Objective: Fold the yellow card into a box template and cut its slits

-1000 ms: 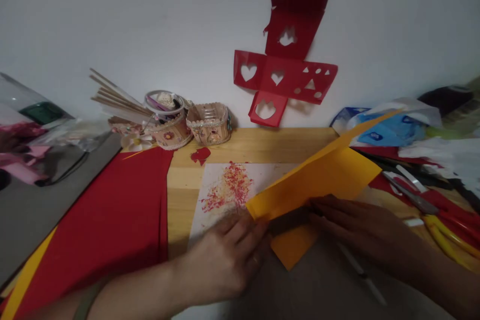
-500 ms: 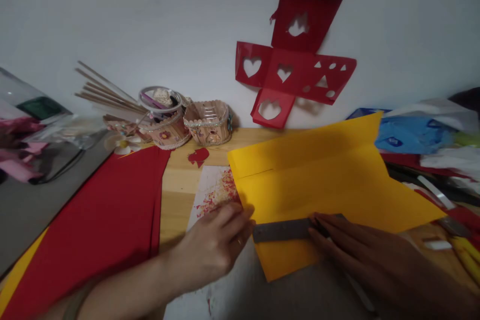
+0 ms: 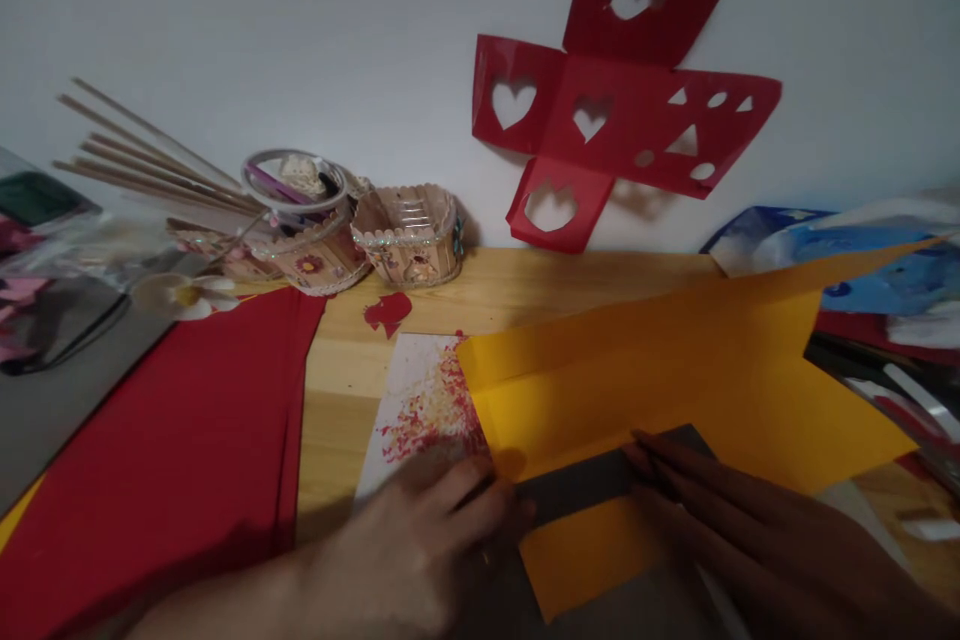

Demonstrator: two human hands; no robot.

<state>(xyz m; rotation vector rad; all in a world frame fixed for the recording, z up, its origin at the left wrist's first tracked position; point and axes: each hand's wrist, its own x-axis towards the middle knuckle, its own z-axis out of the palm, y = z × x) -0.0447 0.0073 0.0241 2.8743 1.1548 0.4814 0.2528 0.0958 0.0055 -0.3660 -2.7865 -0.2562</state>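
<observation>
Dimly lit wooden table (image 3: 337,420), pale wall (image 3: 225,20) behind yellow paper (image 3: 600,400).

A craft table (image 3: 337,385), shown by decorated baskets (image 3: 409,270), red sheets (image 3: 195,420) and a heart-pierced red cutout (image 3: 551,90).

Raised the far edge of the large yellow paper sheet (image 3: 637,400) again.
Bent it up from the flatter lie of half a second ago, dulling its face to orange; covered the left end of the thin, dark-grey flat ruler (image 3: 577,490) with the left hand (image 3: 420,540), slanted it more steeply in view and bared more of its right end beyond the right hand (image 3: 750,520); hid more of the red-and-yellow dabbed picture (image 3: 431,415) than a second ago; shifted the red paper cut-out with heart-shaped holes (image 3: 555,100) higher in view.
</observation>
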